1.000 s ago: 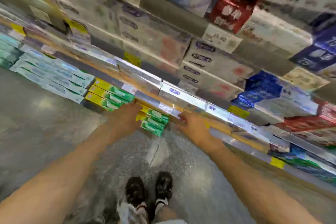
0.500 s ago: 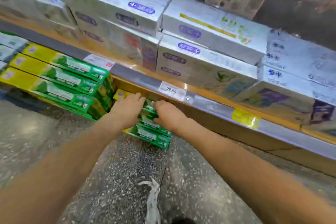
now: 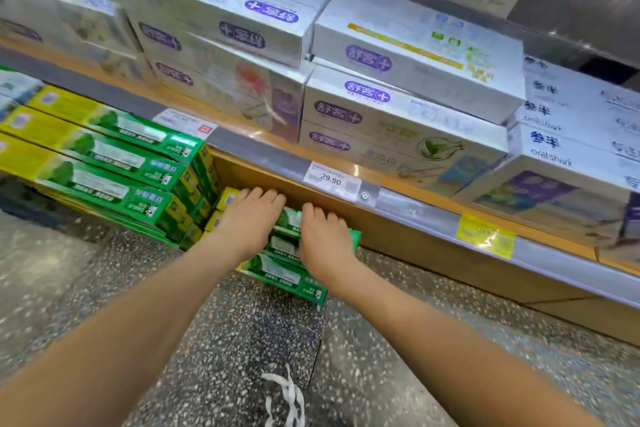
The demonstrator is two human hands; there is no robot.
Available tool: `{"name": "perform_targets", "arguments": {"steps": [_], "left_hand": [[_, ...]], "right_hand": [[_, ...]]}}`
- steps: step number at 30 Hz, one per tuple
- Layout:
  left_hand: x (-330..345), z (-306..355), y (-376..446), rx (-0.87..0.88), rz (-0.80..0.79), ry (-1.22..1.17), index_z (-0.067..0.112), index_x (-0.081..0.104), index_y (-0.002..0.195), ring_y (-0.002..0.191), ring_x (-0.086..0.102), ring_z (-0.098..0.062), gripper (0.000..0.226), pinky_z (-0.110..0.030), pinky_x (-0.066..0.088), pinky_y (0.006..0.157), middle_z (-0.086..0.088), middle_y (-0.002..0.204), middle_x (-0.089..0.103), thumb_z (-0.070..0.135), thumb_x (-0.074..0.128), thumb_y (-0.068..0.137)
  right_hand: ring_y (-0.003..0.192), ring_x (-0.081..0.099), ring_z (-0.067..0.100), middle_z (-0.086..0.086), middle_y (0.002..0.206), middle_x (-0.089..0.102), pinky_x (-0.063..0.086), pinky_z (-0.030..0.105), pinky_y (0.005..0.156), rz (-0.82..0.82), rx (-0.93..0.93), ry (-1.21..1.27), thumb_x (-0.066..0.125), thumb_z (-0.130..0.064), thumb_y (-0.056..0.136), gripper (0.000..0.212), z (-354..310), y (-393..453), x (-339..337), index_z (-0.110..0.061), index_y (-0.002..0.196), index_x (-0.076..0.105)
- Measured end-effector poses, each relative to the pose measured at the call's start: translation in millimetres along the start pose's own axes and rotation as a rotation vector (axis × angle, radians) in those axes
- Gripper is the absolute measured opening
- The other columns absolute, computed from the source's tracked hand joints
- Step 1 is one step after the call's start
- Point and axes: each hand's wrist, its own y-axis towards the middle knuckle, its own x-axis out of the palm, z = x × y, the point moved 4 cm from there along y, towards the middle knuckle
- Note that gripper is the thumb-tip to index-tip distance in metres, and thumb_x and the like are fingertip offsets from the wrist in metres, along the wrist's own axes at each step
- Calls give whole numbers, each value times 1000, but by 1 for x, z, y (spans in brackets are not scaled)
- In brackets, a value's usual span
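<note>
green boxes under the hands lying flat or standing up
Lying flat: green boxes stacked, long faces up, left hand and right hand on top.

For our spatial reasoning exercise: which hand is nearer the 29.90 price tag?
Right. The right hand sits just below the price tag; the left hand is farther, down-left.

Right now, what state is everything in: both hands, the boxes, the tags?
Small stack of green boxes, closed, lying flat under both hands.
Left hand, flat on it, fingers straight.
Right hand, on it too; finger curl unclear.
Bigger green pile, closed, stacked to the left.
White boxes, closed, stacked on the shelf above.
Price tag, on its rail, reads 29.90.
</note>
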Motion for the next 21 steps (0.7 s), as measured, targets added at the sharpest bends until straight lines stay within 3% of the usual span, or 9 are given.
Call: {"name": "perform_targets", "arguments": {"steps": [4, 10, 13, 16, 19, 21], "left_hand": [[-12, 16, -26, 136, 20, -3, 18, 34, 130, 120, 38, -21, 45, -31, 29, 98, -1, 128, 41, 17, 51, 88], [27, 14, -74, 218, -245, 54, 19, 28, 135, 126, 34, -21, 50, -33, 30, 100, -1, 136, 36, 27, 50, 91], [31, 11, -74, 225, -260, 92, 16, 23, 139, 128, 32, -24, 59, -34, 30, 100, -3, 140, 32, 28, 54, 91], [34, 8, -78, 285, -265, 106, 15, 23, 141, 130, 31, -24, 59, -34, 29, 101, -4, 141, 33, 28, 52, 92], [42, 7, -85, 295, -303, 107, 14, 25, 141, 132, 28, -24, 57, -34, 28, 102, -5, 142, 32, 29, 51, 93], [52, 7, -82, 278, -302, 100, 13, 27, 139, 135, 23, -26, 56, -36, 26, 105, -6, 145, 26, 27, 53, 92]], "right_hand": [[107, 46, 27, 6, 121, 48, 37, 37, 89, -9, -41, 112, 54, -24, 90, 40, 13, -42, -10, -11, 124, 37], [113, 40, 28, 11, 123, 45, 35, 38, 95, -224, -197, 109, 61, -33, 87, 48, -16, -72, 30, -8, 123, 40], [97, 55, 32, 12, 104, 56, 50, 41, 84, -131, -204, 28, 82, -45, 58, 64, -24, -66, 41, -8, 101, 53], [90, 63, 29, 9, 97, 63, 54, 42, 79, -62, -179, -12, 81, -59, 40, 72, -23, -67, 47, -13, 90, 56], [104, 60, 35, 15, 110, 62, 48, 50, 90, -151, -188, 3, 80, -58, 49, 69, -28, -72, 59, -9, 94, 63], [130, 37, 40, 21, 137, 43, 26, 56, 108, -264, -189, 19, 72, -50, 70, 69, -31, -68, 64, -4, 118, 53]]}}
